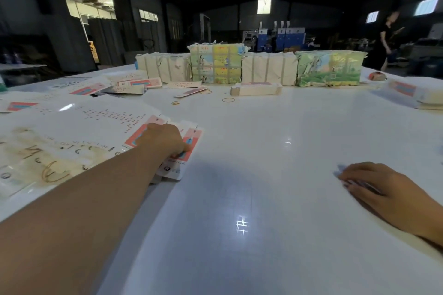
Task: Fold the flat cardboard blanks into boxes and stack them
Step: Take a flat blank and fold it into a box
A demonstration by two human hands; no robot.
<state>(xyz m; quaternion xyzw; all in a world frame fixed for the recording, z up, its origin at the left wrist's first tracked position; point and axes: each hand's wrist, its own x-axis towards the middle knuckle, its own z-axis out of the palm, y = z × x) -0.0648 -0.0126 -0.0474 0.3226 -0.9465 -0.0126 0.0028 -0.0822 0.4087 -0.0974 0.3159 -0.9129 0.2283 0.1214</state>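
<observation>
Left hand (165,139) pinches one flat blank (182,153) at the table's (263,151) left side; right hand (374,184) rests flat, fingers straight; four wrapped bundles (249,67) line the far edge

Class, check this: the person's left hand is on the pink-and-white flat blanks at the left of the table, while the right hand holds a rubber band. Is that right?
Not quite. The head view shows the right hand resting on the bare white table, holding nothing; the rubber bands lie farther away. The left hand is indeed on the flat blanks.

No legible text: printing on the flat blanks (182,151) and wrapped bundles (217,64) too blurred
</observation>
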